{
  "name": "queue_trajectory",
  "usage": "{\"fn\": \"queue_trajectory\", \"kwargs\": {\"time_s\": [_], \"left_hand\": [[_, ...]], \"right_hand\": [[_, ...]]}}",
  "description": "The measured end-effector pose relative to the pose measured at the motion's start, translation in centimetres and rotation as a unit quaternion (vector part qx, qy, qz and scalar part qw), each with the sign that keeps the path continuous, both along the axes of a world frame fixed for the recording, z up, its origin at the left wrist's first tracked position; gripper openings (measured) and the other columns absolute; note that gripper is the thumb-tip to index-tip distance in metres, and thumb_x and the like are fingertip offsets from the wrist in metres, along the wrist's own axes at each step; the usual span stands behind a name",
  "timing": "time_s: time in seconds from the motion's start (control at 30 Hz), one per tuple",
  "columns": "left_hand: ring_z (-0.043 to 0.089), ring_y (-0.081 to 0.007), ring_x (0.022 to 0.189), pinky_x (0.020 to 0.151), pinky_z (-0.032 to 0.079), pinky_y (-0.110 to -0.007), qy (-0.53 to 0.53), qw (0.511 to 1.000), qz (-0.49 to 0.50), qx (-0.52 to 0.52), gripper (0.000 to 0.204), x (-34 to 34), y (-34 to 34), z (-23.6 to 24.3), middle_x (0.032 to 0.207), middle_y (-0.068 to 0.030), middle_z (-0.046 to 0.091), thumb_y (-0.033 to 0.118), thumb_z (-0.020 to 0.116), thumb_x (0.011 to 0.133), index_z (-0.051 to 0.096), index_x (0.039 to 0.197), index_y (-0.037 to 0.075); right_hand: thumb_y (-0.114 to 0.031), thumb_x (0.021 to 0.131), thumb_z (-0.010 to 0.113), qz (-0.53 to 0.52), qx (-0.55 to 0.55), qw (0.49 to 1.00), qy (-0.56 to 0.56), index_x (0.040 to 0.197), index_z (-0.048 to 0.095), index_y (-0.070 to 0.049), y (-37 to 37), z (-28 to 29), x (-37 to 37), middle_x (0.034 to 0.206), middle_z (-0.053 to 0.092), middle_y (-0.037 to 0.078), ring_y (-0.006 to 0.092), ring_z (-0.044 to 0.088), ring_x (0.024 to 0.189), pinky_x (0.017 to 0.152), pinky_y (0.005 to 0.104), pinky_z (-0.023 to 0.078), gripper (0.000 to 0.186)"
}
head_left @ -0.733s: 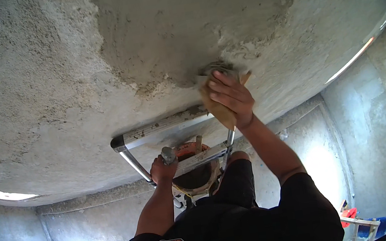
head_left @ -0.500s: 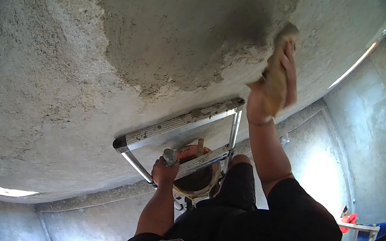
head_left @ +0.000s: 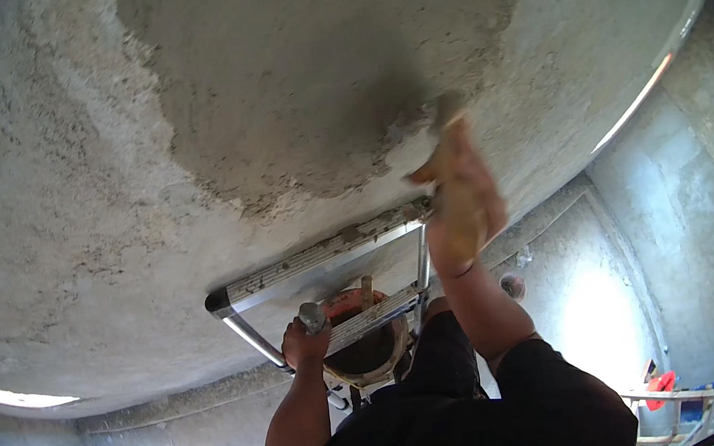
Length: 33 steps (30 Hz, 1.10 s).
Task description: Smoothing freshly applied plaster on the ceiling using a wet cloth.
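Observation:
My right hand [head_left: 481, 190], blurred by motion, grips a tan wooden plastering float [head_left: 461, 217] seen nearly edge-on. The float's far end is close to the lower right border of a darker, wet plaster patch [head_left: 295, 57] on the rough surface; whether it touches cannot be told. My left hand [head_left: 305, 346] is closed at the left side of an aluminium ladder [head_left: 317, 261]. From that fist sticks out the rounded, mortar-grey end of a tool [head_left: 312, 316]; the rest of it is hidden. Behind the ladder's step hangs or stands a reddish bucket [head_left: 368, 371] with grey mortar inside.
A wooden stick [head_left: 367, 290] rises from the bucket's far side. Dried mortar crusts the ladder's top step. Grey walls [head_left: 687, 266] surround me, with bright slits at both sides. At the lower right is a wooden frame [head_left: 678, 396] with a red cloth [head_left: 661, 390].
My right hand has moved the float left and down, nearer the ladder's top. The view has shifted slightly. My left hand stays at the ladder's side with the grey-ended tool.

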<state>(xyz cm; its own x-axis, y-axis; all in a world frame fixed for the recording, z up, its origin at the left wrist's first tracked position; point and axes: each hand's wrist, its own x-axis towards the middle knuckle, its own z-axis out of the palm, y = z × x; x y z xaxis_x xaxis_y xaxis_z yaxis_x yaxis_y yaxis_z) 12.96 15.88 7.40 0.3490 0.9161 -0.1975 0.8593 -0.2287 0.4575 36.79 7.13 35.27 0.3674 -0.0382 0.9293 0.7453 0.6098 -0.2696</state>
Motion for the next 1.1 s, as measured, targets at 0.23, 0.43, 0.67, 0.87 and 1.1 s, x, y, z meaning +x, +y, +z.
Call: {"fn": "queue_trajectory", "kwargs": {"time_s": [0.23, 0.43, 0.67, 0.87, 1.1], "left_hand": [[0.070, -0.0358, 0.097, 0.085, 0.056, -0.048, -0.028, 1.000, -0.009, -0.002, 0.059, 0.5, -0.2, -0.3, 0.101, -0.0154, 0.072, 0.057, 0.078, 0.067, 0.070, 0.102, 0.011], [0.069, -0.0359, 0.100, 0.086, 0.056, -0.048, -0.004, 1.000, 0.002, -0.006, 0.060, 0.6, -0.1, 0.8, 0.103, -0.0160, 0.071, 0.059, 0.077, 0.067, 0.070, 0.104, 0.011], [0.070, -0.0363, 0.098, 0.086, 0.056, -0.048, -0.002, 1.000, -0.008, -0.003, 0.059, 0.6, 0.0, 0.4, 0.104, -0.0151, 0.072, 0.060, 0.076, 0.069, 0.070, 0.102, 0.012], [0.070, -0.0364, 0.097, 0.085, 0.056, -0.048, -0.006, 1.000, -0.005, 0.002, 0.059, 0.7, -0.1, 0.8, 0.101, -0.0156, 0.072, 0.061, 0.076, 0.069, 0.070, 0.100, 0.010], [0.070, -0.0372, 0.099, 0.086, 0.056, -0.048, 0.013, 1.000, -0.006, -0.002, 0.067, 0.0, -0.6, 1.1, 0.102, -0.0178, 0.072, 0.067, 0.071, 0.072, 0.071, 0.103, 0.008]], "right_hand": [[-0.002, 0.095, 0.058, -0.335, -0.041, 0.937, -0.083, 0.123, 0.066, 0.006, 1.0, 4.3, 7.2, 0.133, 0.063, 0.021, 0.0357, 0.055, 0.131, 0.113, 0.0449, 0.044, 0.030], [-0.002, 0.087, 0.065, -0.133, -0.172, 0.972, -0.093, 0.110, 0.074, -0.001, 0.4, -0.9, 0.9, 0.122, 0.070, 0.018, 0.0358, 0.056, 0.131, 0.116, 0.0529, 0.035, 0.025], [-0.009, 0.098, 0.058, -0.165, 0.049, 0.981, 0.092, 0.120, 0.067, 0.006, -0.6, 4.5, 6.2, 0.130, 0.066, 0.018, 0.0337, 0.057, 0.130, 0.115, 0.0489, 0.038, 0.028], [-0.007, 0.090, 0.062, -0.288, -0.129, 0.936, -0.154, 0.113, 0.072, 0.000, 1.8, 4.8, 3.6, 0.127, 0.068, 0.018, 0.0309, 0.055, 0.133, 0.112, 0.0508, 0.041, 0.026], [-0.010, 0.095, 0.057, 0.348, -0.066, 0.920, 0.168, 0.115, 0.072, 0.000, -1.7, 0.0, -4.1, 0.129, 0.065, 0.018, 0.0295, 0.057, 0.131, 0.111, 0.0483, 0.042, 0.027]]}}
